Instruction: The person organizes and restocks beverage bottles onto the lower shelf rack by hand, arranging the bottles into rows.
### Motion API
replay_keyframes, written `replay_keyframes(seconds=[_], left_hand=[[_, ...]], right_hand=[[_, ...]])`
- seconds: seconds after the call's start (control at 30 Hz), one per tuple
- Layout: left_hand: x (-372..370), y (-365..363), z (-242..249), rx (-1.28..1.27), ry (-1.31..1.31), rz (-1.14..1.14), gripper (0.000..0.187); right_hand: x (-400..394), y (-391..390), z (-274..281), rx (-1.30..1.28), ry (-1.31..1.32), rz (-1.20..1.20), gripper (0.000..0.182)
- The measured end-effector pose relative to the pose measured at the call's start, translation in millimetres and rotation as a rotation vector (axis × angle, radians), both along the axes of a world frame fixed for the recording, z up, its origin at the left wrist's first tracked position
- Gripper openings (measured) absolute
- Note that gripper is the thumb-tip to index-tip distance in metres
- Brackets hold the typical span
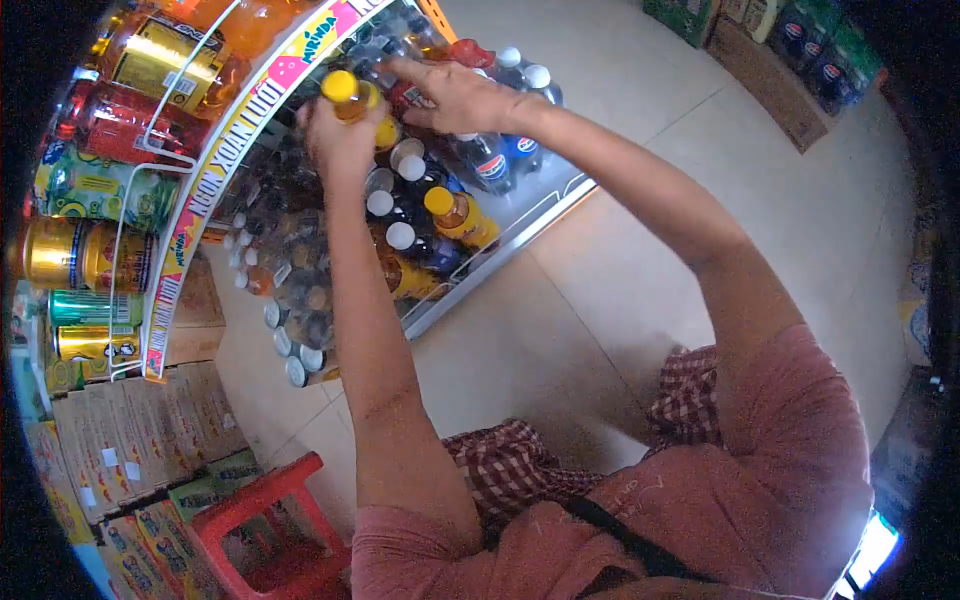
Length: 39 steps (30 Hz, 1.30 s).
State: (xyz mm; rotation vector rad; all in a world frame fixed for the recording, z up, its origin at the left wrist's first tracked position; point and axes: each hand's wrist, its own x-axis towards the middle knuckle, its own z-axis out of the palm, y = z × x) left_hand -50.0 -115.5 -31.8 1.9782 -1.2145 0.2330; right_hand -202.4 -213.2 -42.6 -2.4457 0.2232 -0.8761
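Note:
My left hand [345, 140] is wrapped around a yellow-capped bottle [342, 86] at the back of a low rack of drinks. To its right, my right hand [465, 98] reaches in with its fingers apart, over a dark bottle with a red label [408, 97]. Dark bottles with white caps [400, 236] stand close together below my hands. Among them is another yellow-capped bottle [460, 215] with orange contents. Pepsi bottles [490, 165] stand under my right wrist.
A curved shelf edge with Mirinda lettering [215, 165] rises at the left, with bottles and cans behind it. The rack has a low front rail [500, 243]. A red plastic stool [265, 525] and stacked cartons [140, 440] are at lower left; more packed drinks [815, 55] stand at upper right.

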Motion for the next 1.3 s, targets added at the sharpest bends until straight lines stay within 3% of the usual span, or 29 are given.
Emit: replay_keyframes(seconds=[0.03,0.1,0.23,0.33,0.4,0.43,0.53,0.6,0.77,0.9,0.97,1.07,1.13,1.2,1.27,1.3], left_hand=[[-16,7,-1,-0.079,-0.271,-0.025,0.055],[-39,14,2,-0.172,-0.419,-0.090,0.051],[-89,62,51,-0.154,-0.336,-0.170,0.049],[-112,73,69,-0.179,0.029,-0.353,0.050],[-126,73,72,0.018,-0.010,-0.284,0.051],[-129,69,67,0.124,0.052,-0.276,0.051],[-135,57,30,0.106,0.048,-0.387,0.053],[-138,52,6,0.169,0.084,-0.308,0.056],[-133,42,-42,0.238,0.160,-0.288,0.061],[-145,37,-48,0.279,0.097,-0.232,0.060],[-144,29,-47,0.351,0.017,-0.188,0.056],[-137,26,-51,0.402,0.030,-0.198,0.042],[-115,16,-75,0.542,-0.131,-0.200,0.040],[-121,21,-69,0.340,-0.161,-0.220,0.038],[-131,25,-47,0.284,-0.249,-0.179,0.042],[-131,24,-40,0.427,-0.197,-0.186,0.044]], right_hand=[[-2,2,6,0.046,0.031,0.063,0.065],[-6,11,15,0.059,-0.026,0.213,0.067],[-54,31,80,0.027,0.047,0.390,0.051],[-86,38,112,-0.103,0.028,0.389,0.034],[-97,27,121,0.128,0.273,0.510,0.045],[-94,29,102,0.029,0.262,0.410,0.035],[-95,15,53,0.315,0.249,0.519,0.035],[-100,13,27,0.144,0.143,0.416,0.037],[-92,14,-9,0.206,0.401,0.316,0.046],[-91,8,-30,0.208,0.392,0.352,0.045],[-73,-5,-68,0.227,-0.020,0.487,0.046],[-80,10,-38,0.202,0.414,0.217,0.047],[-71,7,-58,0.299,0.295,0.315,0.044],[-75,14,-60,0.254,0.240,0.187,0.046],[-81,16,-47,0.299,0.323,0.188,0.048],[-81,20,-43,0.312,0.377,0.147,0.051]])
